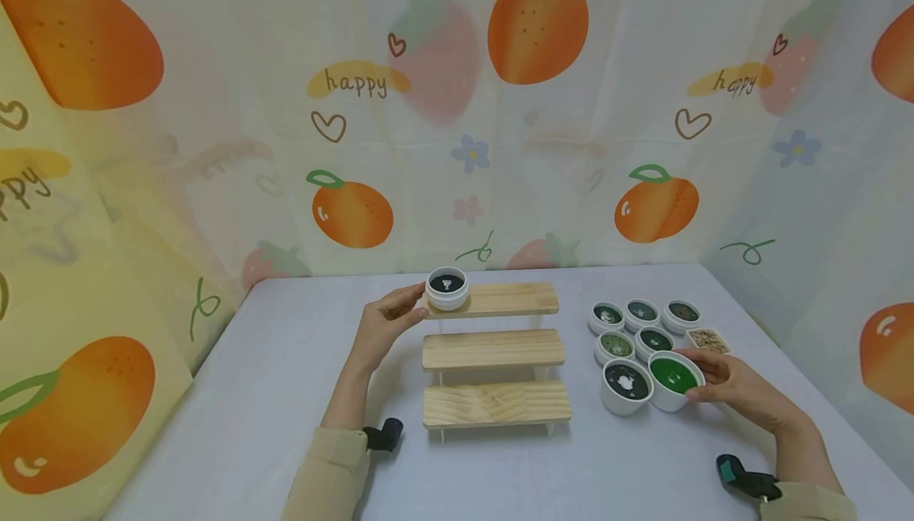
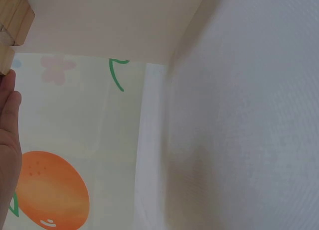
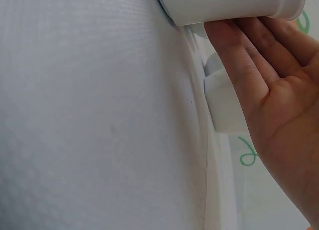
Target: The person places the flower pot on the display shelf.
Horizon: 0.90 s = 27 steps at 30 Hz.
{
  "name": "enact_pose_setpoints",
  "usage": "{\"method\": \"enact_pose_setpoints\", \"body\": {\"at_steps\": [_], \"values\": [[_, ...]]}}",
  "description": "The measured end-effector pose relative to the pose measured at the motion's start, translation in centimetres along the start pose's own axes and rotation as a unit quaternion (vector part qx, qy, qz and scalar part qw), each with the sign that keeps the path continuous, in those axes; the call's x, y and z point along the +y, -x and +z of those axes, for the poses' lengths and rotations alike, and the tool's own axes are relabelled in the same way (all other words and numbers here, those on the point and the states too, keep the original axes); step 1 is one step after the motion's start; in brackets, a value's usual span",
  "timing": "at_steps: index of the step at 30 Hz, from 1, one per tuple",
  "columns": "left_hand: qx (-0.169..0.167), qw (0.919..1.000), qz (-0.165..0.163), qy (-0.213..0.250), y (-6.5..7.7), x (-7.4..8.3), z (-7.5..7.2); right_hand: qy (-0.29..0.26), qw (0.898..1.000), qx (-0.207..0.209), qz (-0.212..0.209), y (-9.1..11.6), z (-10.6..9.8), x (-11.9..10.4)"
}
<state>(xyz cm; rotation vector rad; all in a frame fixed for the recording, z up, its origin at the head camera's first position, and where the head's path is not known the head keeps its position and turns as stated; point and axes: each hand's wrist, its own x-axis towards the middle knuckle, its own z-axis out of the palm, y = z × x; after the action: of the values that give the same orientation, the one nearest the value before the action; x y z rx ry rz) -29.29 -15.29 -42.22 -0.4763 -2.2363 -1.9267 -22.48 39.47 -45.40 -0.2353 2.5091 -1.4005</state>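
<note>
A three-tier wooden display stand (image 1: 493,350) stands mid-table. My left hand (image 1: 389,323) grips the left end of its top shelf (image 1: 510,299), thumb at the front and fingers behind. In the left wrist view those fingers (image 2: 11,110) lie against the wood. Right beside them, a small white cup (image 1: 447,289) with dark contents and a white patch sits on that shelf. On the right, my right hand (image 1: 743,390) holds a larger white cup (image 1: 673,381) of bright green contents between thumb and fingers. Its white wall (image 3: 234,3) shows above the fingers in the right wrist view.
Left of the green cup stands a white cup (image 1: 627,388) with dark contents and a white patch. Behind are several smaller cups, including a green-flecked one (image 1: 616,346) and a brownish one (image 1: 681,316), plus a square dish (image 1: 708,340) of pale bits. A fruit-printed curtain (image 1: 428,148) hangs behind.
</note>
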Motion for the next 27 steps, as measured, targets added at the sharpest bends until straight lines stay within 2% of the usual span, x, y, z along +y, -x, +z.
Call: {"method": "enact_pose_setpoints", "body": {"at_steps": [8, 12, 21, 27], "values": [[0.001, 1.0, -0.003, -0.006, 0.1, 0.0, 0.0, 0.041, 0.999, 0.023, 0.0, 0.2, -0.1, -0.3], [0.002, 1.0, -0.005, -0.007, 0.0, 0.1, 0.0, 0.044, 0.999, 0.028, -0.006, 0.4, -0.3, -0.5], [0.002, 1.0, -0.002, -0.002, 0.0, 0.2, 0.0, 0.062, 0.998, 0.029, -0.015, 0.3, -0.8, -1.2], [0.0, 1.0, -0.001, -0.006, 0.1, 0.1, 0.0, 0.085, 0.996, 0.028, -0.005, 0.3, -1.1, -2.0]]}}
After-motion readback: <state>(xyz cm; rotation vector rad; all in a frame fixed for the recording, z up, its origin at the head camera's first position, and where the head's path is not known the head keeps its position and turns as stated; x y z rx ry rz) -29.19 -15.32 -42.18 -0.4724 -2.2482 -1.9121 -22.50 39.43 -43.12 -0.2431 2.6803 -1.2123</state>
